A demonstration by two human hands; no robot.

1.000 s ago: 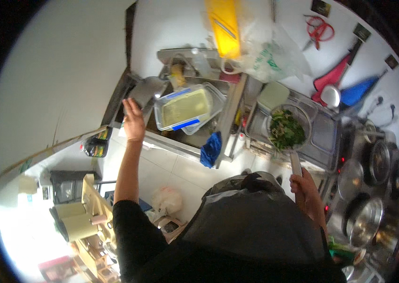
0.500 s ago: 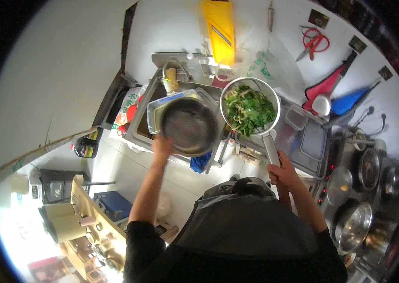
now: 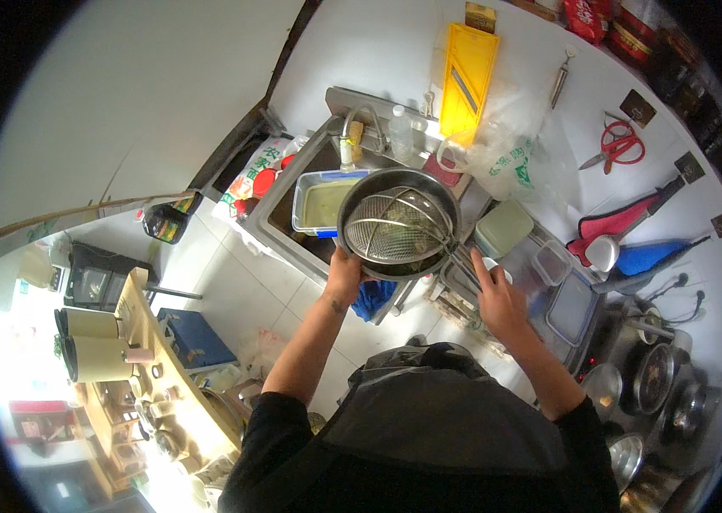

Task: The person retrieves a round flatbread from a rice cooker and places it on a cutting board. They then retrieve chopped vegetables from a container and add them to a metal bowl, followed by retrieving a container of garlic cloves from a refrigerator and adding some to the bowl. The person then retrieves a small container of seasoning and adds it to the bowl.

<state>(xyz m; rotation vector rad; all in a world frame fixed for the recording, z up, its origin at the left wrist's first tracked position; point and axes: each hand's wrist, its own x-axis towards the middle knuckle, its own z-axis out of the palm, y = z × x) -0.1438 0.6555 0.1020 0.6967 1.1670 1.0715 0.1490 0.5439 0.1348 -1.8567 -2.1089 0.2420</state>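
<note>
My left hand (image 3: 347, 274) is closed on the near left rim of a dark round metal bowl (image 3: 352, 190), which it holds up at the sink's right side. Upside down over the bowl lies a wire-mesh strainer (image 3: 395, 227), its dome facing up. Some green shows through the mesh, but the bowl's contents are mostly hidden. My right hand (image 3: 500, 299) grips the strainer's long handle from the right, with its index finger stretched along it. Behind the bowl, a clear plastic container with a blue rim (image 3: 318, 205) sits over the sink.
A metal sink (image 3: 280, 192) with a faucet (image 3: 361, 111) lies beyond my hands. A pale green lidded box (image 3: 504, 228) stands right of the bowl. Pots and pans (image 3: 653, 376) stand on the stove side at right. A yellow slicer (image 3: 466, 81) and red scissors (image 3: 622, 147) hang on the wall.
The strainer, upright with leafy greens in it before, has swung left and is now turned over onto the bowl. Both hands have come closer together. The whole view has shifted.
</note>
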